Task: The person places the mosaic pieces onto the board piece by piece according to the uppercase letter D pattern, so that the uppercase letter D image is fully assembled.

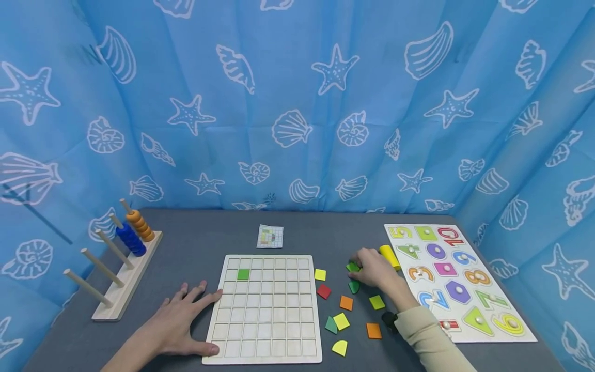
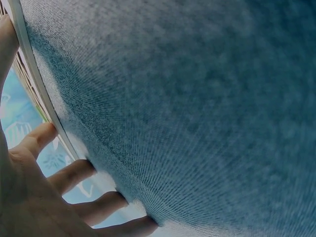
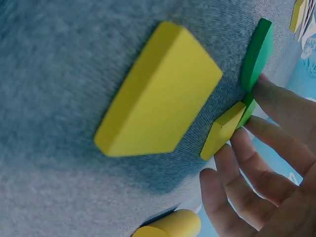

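Note:
My left hand (image 1: 183, 320) lies with spread fingers along the left side of a white grid board (image 1: 317, 310), its thumb and index fingertip at the edge. One green square tile (image 1: 243, 274) sits in an upper-left cell. To the right of the board, my right hand (image 1: 372, 266) pinches a green tile (image 3: 247, 109) between thumb and index finger, close on the tabletop. A leaf-shaped green tile (image 3: 257, 54) lies by the thumb tip. Under the other fingers is a yellow tile (image 3: 223, 131), hidden by the hand in the head view.
Several loose tiles, among them a red tile (image 1: 324, 292) and an orange tile (image 1: 346, 303), lie between board and right arm. A yellow cylinder (image 1: 389, 257) and number puzzle (image 1: 469, 284) are at right. Behind the board is a pattern card (image 1: 270, 236); at left, a peg stand (image 1: 127, 274).

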Motion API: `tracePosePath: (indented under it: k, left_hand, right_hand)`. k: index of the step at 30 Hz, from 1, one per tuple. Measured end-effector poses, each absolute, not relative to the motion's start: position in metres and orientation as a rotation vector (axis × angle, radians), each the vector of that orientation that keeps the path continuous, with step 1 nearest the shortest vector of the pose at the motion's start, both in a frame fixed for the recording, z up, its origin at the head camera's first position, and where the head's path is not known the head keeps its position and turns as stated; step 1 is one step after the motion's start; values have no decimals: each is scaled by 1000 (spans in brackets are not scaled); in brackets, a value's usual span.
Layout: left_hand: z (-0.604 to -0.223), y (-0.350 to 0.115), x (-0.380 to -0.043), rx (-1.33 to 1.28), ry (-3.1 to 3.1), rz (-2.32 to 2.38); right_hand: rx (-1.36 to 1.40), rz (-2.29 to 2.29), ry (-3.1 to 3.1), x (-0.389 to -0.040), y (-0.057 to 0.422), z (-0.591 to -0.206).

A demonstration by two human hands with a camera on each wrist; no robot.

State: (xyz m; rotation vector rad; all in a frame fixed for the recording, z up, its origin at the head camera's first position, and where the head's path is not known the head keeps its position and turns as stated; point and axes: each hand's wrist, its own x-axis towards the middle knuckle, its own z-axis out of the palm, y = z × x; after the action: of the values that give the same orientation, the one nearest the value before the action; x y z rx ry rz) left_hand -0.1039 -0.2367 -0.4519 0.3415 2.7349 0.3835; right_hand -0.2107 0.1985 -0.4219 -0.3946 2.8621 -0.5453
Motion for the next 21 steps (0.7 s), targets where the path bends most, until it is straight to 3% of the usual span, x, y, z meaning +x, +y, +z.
tracePosePath:
  k: [21]
  left_hand:
    - [-451,-234,-104,292,2722,355]
  right_hand:
    - [-431,-658,2892,-210,200,-427]
